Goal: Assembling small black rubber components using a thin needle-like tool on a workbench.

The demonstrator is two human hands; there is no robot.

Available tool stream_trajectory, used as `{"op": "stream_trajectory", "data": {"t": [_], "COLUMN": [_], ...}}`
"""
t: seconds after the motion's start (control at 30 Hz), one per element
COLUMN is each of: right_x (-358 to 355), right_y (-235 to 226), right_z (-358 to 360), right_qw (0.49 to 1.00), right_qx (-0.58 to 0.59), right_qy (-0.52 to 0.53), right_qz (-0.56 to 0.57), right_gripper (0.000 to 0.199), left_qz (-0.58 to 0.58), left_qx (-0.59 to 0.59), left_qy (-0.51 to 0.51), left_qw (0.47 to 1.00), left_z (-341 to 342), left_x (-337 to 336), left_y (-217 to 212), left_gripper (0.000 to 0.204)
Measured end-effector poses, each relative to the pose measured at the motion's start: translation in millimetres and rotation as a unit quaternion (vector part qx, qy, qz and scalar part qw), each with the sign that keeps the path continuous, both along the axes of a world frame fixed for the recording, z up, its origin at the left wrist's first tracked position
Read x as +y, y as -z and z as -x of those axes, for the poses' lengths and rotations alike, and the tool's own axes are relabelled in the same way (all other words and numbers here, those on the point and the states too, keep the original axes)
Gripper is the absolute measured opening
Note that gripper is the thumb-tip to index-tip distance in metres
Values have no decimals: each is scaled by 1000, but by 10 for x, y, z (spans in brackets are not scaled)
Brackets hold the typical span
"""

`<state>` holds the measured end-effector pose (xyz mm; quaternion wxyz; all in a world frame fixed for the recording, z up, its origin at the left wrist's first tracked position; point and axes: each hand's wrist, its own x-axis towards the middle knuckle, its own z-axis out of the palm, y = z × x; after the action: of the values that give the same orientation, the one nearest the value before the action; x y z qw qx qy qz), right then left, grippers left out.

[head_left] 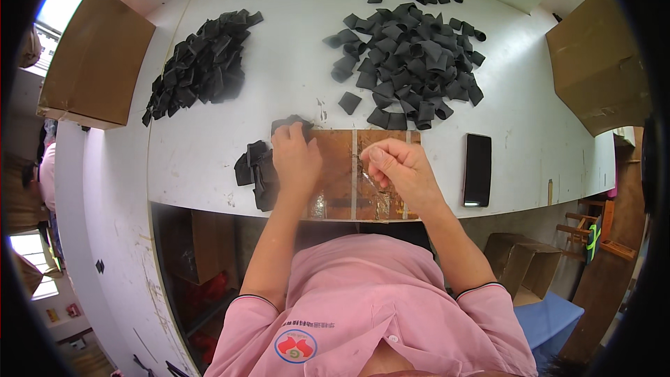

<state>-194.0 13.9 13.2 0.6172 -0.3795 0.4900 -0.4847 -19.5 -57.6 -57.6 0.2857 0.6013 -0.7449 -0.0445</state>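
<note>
My left hand point(296, 157) bends its fingers over a black fabric piece point(287, 124) at the far left corner of a brown taped board point(335, 160). Just left of that hand lies a small stack of black pieces point(259, 174). Over the board's right half hovers my right hand point(401, 167), closed, thumb pressed to the curled fingers. Whatever those fingers hold, if anything, is hidden. Beyond the board spreads a big heap of black tube-like fabric pieces point(412, 56), with one loose piece point(350, 102) at its near left edge.
A second heap of flatter black pieces point(206, 63) lies at the far left of the white table point(293, 49). To the right of the board is a dark phone point(477, 169). Cardboard boxes stand at the left point(101, 59) and right point(600, 63). An open carton point(520, 265) sits below the table.
</note>
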Motion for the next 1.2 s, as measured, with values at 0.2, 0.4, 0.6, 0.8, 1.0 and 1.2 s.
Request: {"op": "stream_trajectory", "data": {"t": [0.2, 0.4, 0.6, 0.8, 1.0, 1.2], "right_x": [208, 333, 359, 375, 362, 401], "right_y": [200, 130, 73, 23, 27, 12], "right_z": [21, -106, -443, -529, -488, -459], "right_qw": [998, 987, 997, 931, 787, 741], "right_qx": [8, 156, 16, 293, 492, 564], "right_qy": [30, -40, -69, 53, 108, 67], "right_qz": [-51, 5, -7, 214, 357, 359], "right_gripper": [18, 17, 25, 15, 19, 19], "left_qz": [-8, -210, -368, -336, -232, -311], "left_qx": [-90, 498, 789, 699, 562, 569], "left_qy": [4, 3, 127, 44, 69, 41], "left_qw": [996, 842, 475, 629, 791, 760], "left_z": [-155, -283, -367, -177, -86, -35], "left_x": [-155, 183, 743, 945, 974, 910], "left_y": [237, -343, -610, -656, -780, -745], "left_gripper": [6, 5, 13, 15, 16, 7]}}
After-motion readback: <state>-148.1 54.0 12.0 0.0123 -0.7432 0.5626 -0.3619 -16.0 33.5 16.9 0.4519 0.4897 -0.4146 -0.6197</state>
